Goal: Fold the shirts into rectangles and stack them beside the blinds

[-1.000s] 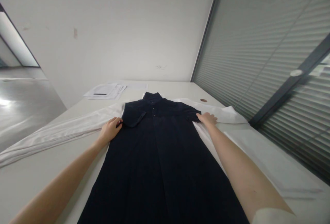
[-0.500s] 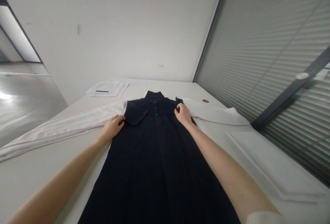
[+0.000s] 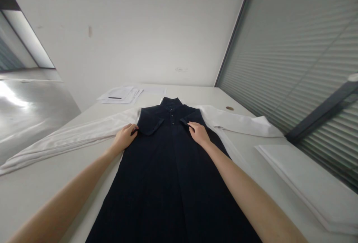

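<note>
A long, dark navy cloth shirt (image 3: 165, 183) with a stand-up collar (image 3: 171, 102) and small buttons at the neck lies front up on the white, smooth worktop (image 3: 47, 202), its lower end running out of view. Both short sleeves lie turned inward over the chest, the left sleeve (image 3: 151, 121) and the right sleeve (image 3: 192, 116). The cloth looks light, soft and limp, likely to crease or drag if pulled at one point; the sleeve hems and side edges seem the surest places to pinch, with both sides kept level.

The left hand (image 3: 125, 136) has its fingers curled close, pinching the shirt's side edge just below the left sleeve. The right hand (image 3: 199, 133) has fingertips closed on the right sleeve's hem.

Beneath the shirt, a white fabric garment (image 3: 92, 136) spreads its long sleeves to either side. Farther off are loose white paper sheets (image 3: 121, 95), a round brown disc (image 3: 229, 108), a flat white panel (image 3: 310, 183) and grey slatted blinds (image 3: 279, 71).
</note>
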`<control>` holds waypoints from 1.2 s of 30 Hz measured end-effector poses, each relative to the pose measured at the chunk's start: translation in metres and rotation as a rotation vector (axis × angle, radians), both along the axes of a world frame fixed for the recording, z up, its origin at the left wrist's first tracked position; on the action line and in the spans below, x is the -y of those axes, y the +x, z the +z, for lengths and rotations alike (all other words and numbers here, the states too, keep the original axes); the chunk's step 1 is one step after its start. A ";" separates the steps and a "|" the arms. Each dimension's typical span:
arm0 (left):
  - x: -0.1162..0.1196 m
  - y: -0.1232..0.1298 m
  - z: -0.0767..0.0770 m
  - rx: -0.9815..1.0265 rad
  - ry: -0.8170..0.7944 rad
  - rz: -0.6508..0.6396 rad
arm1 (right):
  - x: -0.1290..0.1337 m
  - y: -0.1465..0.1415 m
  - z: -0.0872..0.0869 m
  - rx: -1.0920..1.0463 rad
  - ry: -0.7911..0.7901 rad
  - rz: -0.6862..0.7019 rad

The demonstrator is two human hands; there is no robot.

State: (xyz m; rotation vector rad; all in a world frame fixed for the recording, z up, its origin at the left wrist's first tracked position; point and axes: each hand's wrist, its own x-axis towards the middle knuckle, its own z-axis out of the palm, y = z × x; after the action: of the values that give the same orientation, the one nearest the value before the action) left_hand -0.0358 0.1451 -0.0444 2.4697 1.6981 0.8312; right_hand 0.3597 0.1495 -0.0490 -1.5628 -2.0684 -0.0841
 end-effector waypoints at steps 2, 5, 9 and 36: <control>0.002 0.001 0.002 -0.007 -0.005 0.018 | 0.000 0.000 0.000 -0.009 0.010 0.012; 0.004 0.002 0.003 -0.004 0.004 0.050 | 0.001 0.000 -0.001 -0.014 0.009 0.023; 0.004 0.002 0.003 0.006 0.035 0.062 | 0.002 -0.002 -0.004 -0.005 -0.010 0.030; 0.000 0.004 -0.004 -0.053 0.066 -0.274 | 0.010 0.002 0.006 0.267 -0.313 -0.273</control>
State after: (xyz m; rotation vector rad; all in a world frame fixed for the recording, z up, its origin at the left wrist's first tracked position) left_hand -0.0318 0.1452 -0.0479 2.7069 1.3208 0.8083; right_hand 0.3620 0.1391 -0.0434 -2.1217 -2.1302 -0.0740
